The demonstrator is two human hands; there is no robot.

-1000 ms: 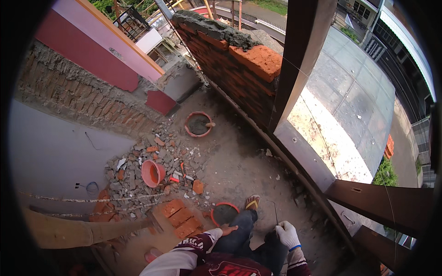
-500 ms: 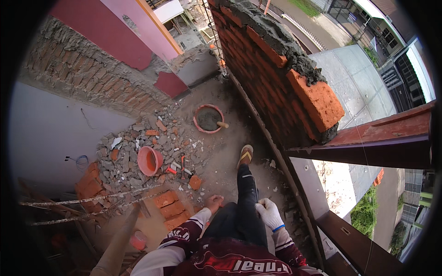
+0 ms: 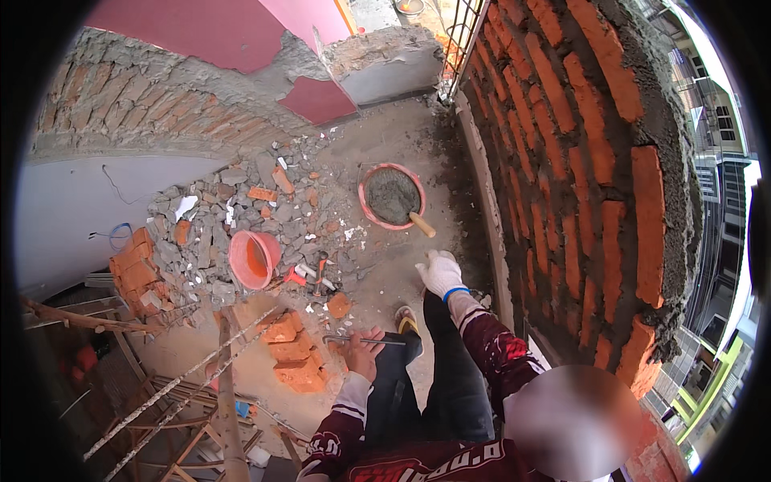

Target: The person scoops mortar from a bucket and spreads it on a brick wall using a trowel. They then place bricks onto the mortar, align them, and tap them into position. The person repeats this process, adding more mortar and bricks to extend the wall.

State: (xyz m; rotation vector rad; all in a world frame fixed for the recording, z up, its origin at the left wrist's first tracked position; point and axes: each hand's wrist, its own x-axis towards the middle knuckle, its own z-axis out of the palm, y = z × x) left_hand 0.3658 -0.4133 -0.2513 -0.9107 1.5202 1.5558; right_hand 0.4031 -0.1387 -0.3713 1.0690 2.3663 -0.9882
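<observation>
My left hand (image 3: 361,350), ungloved, grips a thin metal rod (image 3: 389,342) beside a stack of red bricks (image 3: 293,347). My right hand (image 3: 438,271), in a white knitted glove with a blue cuff, is held out with loosely bent fingers, seemingly empty. Just beyond it is a round red bucket (image 3: 371,207) of wet grey mortar with a wooden handle (image 3: 424,225) sticking out; the tool's other end is hidden in the mortar.
A red brick wall (image 3: 594,161) with grey mortar stands close on my right. Rubble (image 3: 201,233), a pink bucket (image 3: 242,261) and hand tools (image 3: 315,275) lie ahead-left. Bamboo poles (image 3: 225,365) and twisted bars (image 3: 165,402) are at lower left, a half-demolished wall (image 3: 177,120) beyond.
I have moved forward toward the mortar bucket and the brick wall. The rod is now in my left hand, and my gloved right hand has left it and reached forward.
</observation>
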